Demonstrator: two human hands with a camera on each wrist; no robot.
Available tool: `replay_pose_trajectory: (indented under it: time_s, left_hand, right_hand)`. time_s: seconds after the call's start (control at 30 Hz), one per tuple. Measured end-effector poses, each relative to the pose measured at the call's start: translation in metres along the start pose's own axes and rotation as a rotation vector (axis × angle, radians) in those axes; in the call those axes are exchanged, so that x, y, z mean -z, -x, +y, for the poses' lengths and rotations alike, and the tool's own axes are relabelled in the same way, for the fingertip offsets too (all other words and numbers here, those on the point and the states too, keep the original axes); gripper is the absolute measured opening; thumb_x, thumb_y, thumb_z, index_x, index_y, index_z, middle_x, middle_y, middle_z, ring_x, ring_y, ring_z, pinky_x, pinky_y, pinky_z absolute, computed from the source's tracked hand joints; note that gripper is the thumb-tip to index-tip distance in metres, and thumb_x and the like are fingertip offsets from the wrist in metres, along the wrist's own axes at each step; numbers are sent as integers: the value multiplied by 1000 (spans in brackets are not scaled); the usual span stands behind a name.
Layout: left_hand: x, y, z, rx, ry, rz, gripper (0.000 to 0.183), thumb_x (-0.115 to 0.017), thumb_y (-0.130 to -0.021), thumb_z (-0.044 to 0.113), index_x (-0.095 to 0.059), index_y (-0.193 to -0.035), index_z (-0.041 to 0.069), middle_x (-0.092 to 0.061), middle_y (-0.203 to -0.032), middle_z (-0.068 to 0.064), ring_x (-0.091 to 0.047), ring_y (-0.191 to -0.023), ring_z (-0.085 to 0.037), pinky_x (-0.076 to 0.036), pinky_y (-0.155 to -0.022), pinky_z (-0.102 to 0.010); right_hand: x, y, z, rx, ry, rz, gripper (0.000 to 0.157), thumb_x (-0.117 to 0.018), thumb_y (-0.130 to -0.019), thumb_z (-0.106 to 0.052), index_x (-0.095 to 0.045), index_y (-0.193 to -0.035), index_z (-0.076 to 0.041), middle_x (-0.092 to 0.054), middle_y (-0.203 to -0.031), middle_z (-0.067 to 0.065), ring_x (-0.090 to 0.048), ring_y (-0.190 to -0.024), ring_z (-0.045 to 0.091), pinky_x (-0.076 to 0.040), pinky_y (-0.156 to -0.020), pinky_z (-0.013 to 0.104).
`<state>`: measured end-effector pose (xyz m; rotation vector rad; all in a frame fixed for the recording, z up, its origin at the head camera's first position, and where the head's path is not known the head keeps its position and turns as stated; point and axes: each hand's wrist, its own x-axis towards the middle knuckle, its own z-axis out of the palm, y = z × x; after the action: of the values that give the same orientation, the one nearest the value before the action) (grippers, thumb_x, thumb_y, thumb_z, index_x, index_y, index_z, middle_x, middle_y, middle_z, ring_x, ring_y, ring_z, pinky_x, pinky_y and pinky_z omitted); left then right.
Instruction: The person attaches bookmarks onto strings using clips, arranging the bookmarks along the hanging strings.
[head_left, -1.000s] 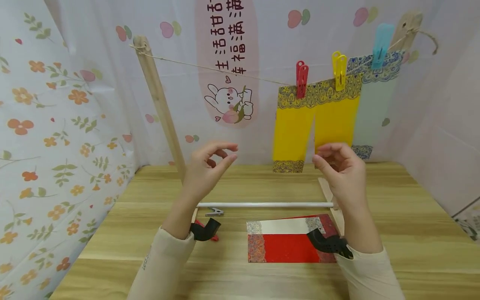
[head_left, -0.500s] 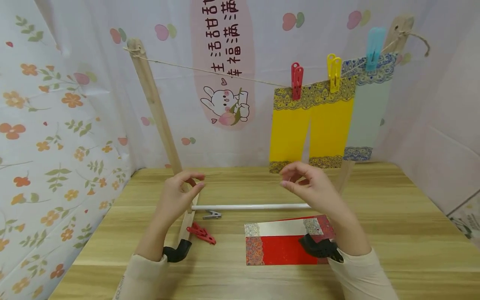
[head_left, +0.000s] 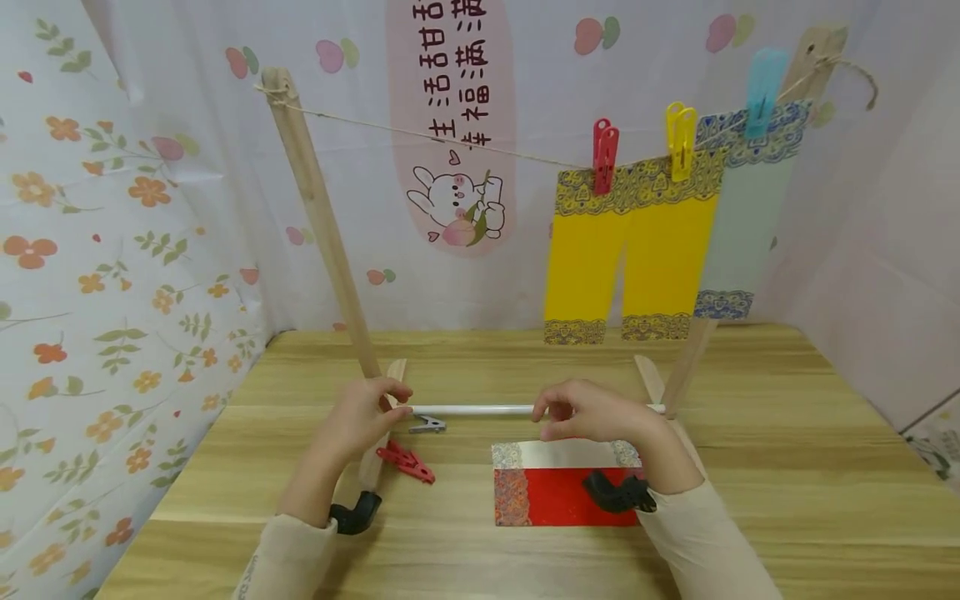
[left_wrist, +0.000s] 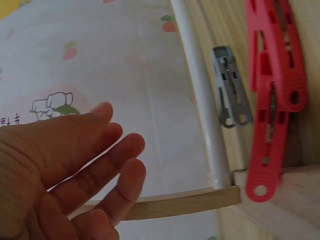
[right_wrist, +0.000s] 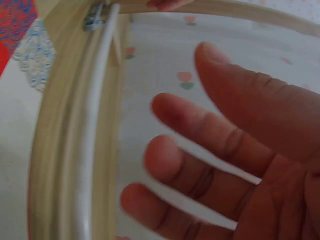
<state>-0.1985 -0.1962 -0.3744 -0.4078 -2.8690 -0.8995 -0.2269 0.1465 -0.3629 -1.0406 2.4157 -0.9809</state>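
Currently, in the head view, the left grip point(head_left: 360, 421) stands loosely curved near a gray clothespin point(head_left: 428, 424) and red clothespins point(head_left: 406, 462) on the wooden surface point(head_left: 442, 550). The right grip point(head_left: 588, 410) hovers by a cream strip point(head_left: 564, 454) lying against a red strip point(head_left: 562, 497). Behind, a red peg point(head_left: 605, 158), yellow peg point(head_left: 681, 142) and blue peg point(head_left: 765, 92) clip yellow strips point(head_left: 667, 250) and a pale strip point(head_left: 750, 221) to a cord point(head_left: 435, 136). The left wrist view shows bent digits apart, clear of the white rod point(left_wrist: 200, 90). In the right wrist view, the thumb and fingers are likewise apart.
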Motion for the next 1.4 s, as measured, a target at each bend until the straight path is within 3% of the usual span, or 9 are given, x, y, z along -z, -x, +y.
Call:
replay_pose_trajectory:
  time_s: [0.3,0.47,0.63,0.87,1.13,1.23,1.4]
  left_hand:
    - [-15,-1,-5,140,-35,-79,23,-74,-88,8,-73,-110,3,-72,-102,-11,-64,-80,-17,-52,-65,-29]
    - [-19,0,-8,147,-97,-71,18,-76,-86,8,-75,-103,4,-72,-97,-8,-62,-83,-20,-52,-74,-37]
    - [-24,-1,-10,141,-118,-90,15,-77,-83,7,-75,-97,3,-69,-86,-6,-59,-80,-19,-51,-74,-38]
    - [-31,-1,-14,188,-86,-150,20,-79,-82,11,-76,-101,5,-72,-98,-6,-65,-95,-21,-53,-89,-45]
    - [-32,2,-17,196,-43,-155,12,-79,-82,8,-75,-93,6,-71,-89,-3,-64,-87,-17,-53,-84,-41]
    - [-31,2,-14,224,-80,-124,16,-81,-82,13,-73,-94,7,-71,-90,-4,-64,-88,-18,-53,-84,-43]
    - [-30,1,-10,230,-157,-116,16,-83,-81,18,-70,-85,9,-64,-81,-1,-56,-77,-17,-49,-72,-37]
  right_hand:
    - [-17,-3,7,-92,43,-95,20,-76,-85,-13,-68,-101,-3,-57,-79,0,-50,-73,12,-43,-64,24]
    - [-24,4,9,-173,62,-118,18,-77,-84,-13,-67,-97,-9,-52,-76,0,-46,-68,13,-39,-62,25]
    - [-32,11,16,-186,114,-120,20,-81,-80,-13,-67,-94,-11,-50,-76,0,-45,-70,12,-38,-62,25]
    - [-37,17,18,-213,112,-107,29,-84,-76,-10,-63,-95,-12,-56,-88,3,-48,-83,17,-43,-70,30]
    - [-42,20,11,-305,155,-123,40,-88,-71,-11,-58,-97,-18,-54,-100,2,-47,-99,23,-44,-79,41]
    - [-45,21,9,-306,200,-120,45,-90,-68,-12,-56,-97,-19,-53,-101,1,-46,-102,23,-45,-78,41]
    - [-48,22,6,-322,275,-117,54,-94,-62,-11,-54,-97,-20,-52,-101,-1,-47,-103,23,-48,-74,42]
